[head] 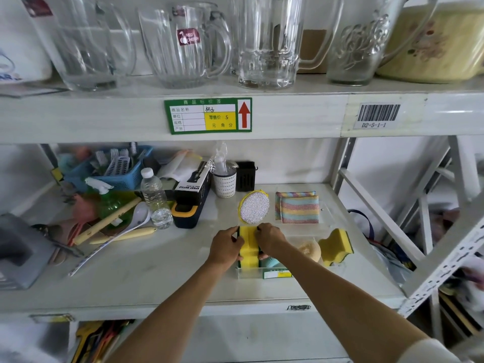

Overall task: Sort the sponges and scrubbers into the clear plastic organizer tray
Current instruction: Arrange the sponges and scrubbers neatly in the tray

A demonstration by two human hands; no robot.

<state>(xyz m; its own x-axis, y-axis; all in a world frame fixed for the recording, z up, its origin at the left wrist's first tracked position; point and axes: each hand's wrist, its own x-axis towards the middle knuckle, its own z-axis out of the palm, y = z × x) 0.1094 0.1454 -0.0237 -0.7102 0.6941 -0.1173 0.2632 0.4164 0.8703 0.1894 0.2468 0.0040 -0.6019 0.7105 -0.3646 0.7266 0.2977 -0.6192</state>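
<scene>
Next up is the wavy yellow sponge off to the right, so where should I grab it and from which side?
Pinch the wavy yellow sponge across its broad yellow faces near the top edge, coming down from above with the right hand. It stands on edge, leaning, green scouring side facing right, so the top is free. The tan round scrubber crowds its left side, so a low side approach looks awkward.
</scene>
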